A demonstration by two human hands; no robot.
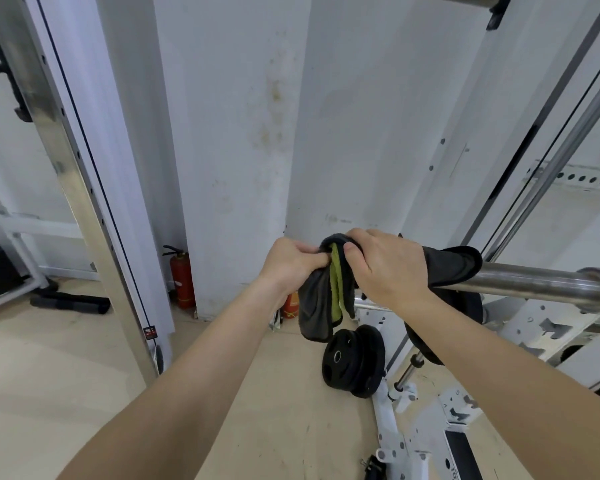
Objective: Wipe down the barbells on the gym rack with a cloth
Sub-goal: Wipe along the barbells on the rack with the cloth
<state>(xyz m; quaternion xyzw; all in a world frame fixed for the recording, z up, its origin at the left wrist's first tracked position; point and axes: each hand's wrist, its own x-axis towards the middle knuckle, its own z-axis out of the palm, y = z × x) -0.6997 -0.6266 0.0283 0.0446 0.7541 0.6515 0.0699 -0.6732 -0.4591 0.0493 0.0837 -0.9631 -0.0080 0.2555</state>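
A dark grey cloth with a yellow-green inner side (321,299) is draped over the left end of a steel barbell sleeve (534,284), which runs off to the right on the white rack. My right hand (385,268) presses the cloth down on the bar end, fingers curled over it. Just left of the bar tip, my left hand (291,263) pinches the cloth's bunched edge. The lower part of the cloth hangs loose below both hands. The very tip of the bar is hidden under the cloth.
Black weight plates (354,362) stand on the rack's base below the bar. Two red fire extinguishers (182,280) lean by the white wall. A chrome upright (84,202) rises at left, a slanted steel guide rod (565,143) at right. Tan floor lies beneath.
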